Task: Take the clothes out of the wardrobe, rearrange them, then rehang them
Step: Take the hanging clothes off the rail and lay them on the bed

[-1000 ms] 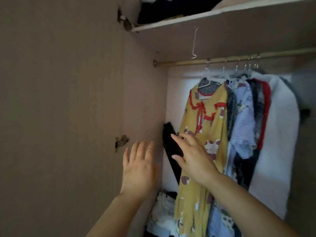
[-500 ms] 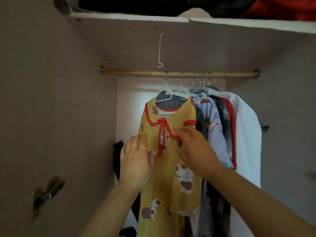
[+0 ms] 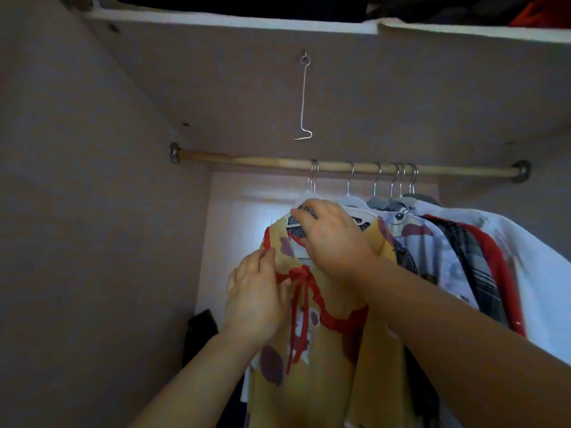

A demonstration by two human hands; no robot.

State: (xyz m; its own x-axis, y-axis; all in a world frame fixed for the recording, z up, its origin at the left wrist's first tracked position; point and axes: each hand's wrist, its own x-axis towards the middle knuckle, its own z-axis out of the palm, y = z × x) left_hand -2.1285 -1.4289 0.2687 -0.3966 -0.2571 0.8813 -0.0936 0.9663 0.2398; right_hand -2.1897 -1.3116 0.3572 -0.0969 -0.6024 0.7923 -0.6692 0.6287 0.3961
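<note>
Right hand (image 3: 332, 242) curls over the yellow dress (image 3: 333, 381)'s white hanger (image 3: 291, 224) under the rail (image 3: 262, 162); left hand (image 3: 255, 301) touches its left collar, grip unclear.

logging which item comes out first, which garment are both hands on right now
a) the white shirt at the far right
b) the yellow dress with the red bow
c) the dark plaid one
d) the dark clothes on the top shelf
B: the right hand curls over the white hanger of the yellow dress, and the left hand holds its collar beside the red bow.
</note>
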